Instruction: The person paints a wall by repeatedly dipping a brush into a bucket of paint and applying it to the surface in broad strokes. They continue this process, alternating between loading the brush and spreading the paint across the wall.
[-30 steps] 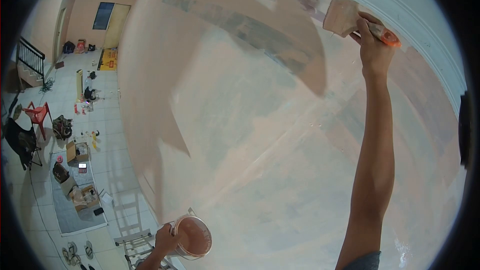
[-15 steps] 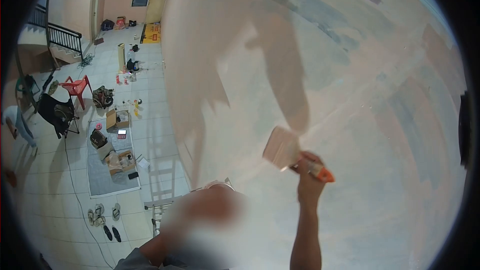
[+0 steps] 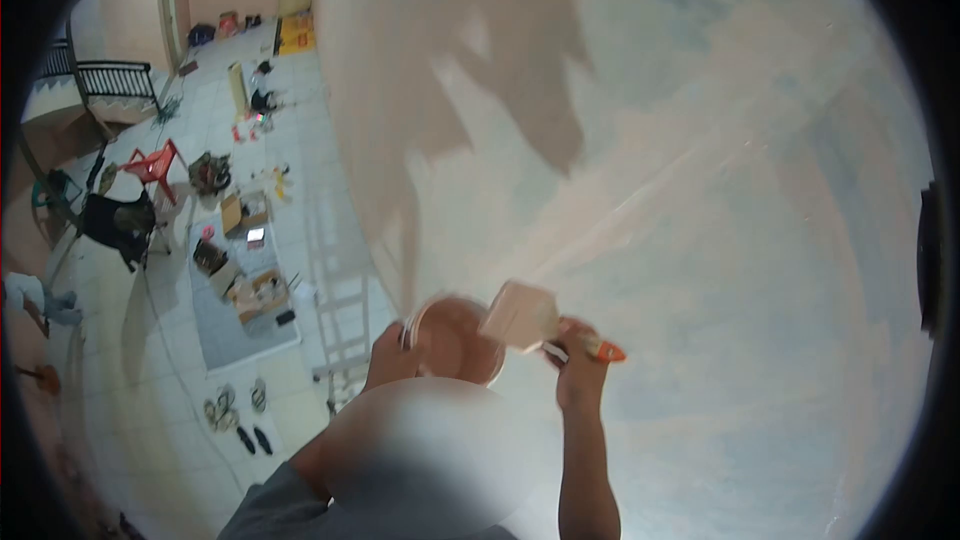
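My right hand (image 3: 578,352) is closed round the orange-tipped handle of a wide paintbrush (image 3: 520,317). The brush's flat, pale pink head points left, over the right rim of a round paint bucket (image 3: 455,342). Pinkish paint coats the inside of that bucket. At its left rim, my left hand (image 3: 390,352) grips the edge, partly hidden by a blurred pale shape in front. A large wall (image 3: 700,260) with patchy pink and grey-blue paint fills the right side, with shadows on its upper part.
Far below at left lies a tiled floor with a grey mat (image 3: 215,325), open cardboard boxes (image 3: 262,297), sandals (image 3: 258,395), a red chair (image 3: 152,165) and a black chair (image 3: 120,225). A ladder (image 3: 340,345) stands beside the wall. A person's legs (image 3: 60,308) show at far left.
My right hand and the brush have moved left and slightly down, to the bucket's rim. The bucket and my left hand have come into clearer view. The camera view has shifted.
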Motion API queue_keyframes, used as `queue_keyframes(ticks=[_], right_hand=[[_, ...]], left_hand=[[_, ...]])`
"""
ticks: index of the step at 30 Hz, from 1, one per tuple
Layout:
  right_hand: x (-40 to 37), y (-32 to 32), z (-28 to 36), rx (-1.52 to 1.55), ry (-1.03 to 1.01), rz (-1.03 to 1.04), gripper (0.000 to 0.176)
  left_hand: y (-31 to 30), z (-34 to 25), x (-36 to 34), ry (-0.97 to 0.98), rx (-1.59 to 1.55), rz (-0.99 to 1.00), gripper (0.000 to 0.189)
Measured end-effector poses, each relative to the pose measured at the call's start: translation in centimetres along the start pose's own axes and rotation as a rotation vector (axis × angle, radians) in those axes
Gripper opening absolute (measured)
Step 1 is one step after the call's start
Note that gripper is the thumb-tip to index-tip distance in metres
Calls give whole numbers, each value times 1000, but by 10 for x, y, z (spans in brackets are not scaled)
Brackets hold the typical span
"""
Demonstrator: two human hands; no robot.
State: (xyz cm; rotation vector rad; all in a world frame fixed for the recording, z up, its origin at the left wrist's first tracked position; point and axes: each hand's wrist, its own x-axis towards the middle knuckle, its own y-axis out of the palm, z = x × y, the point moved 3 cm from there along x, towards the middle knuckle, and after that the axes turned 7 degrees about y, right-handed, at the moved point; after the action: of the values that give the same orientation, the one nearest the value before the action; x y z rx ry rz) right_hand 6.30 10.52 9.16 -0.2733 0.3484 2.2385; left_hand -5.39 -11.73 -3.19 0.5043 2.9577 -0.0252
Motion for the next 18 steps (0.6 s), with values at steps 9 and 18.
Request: queue_keyframes(ticks=[9, 18], right_hand=[[-5, 27, -1, -290, -219, 212, 17], [40, 87, -70, -821, -374, 407, 16]], left_hand=[[-5, -10, 2, 44, -102, -2, 21], [-4, -18, 0, 100, -47, -20, 16]])
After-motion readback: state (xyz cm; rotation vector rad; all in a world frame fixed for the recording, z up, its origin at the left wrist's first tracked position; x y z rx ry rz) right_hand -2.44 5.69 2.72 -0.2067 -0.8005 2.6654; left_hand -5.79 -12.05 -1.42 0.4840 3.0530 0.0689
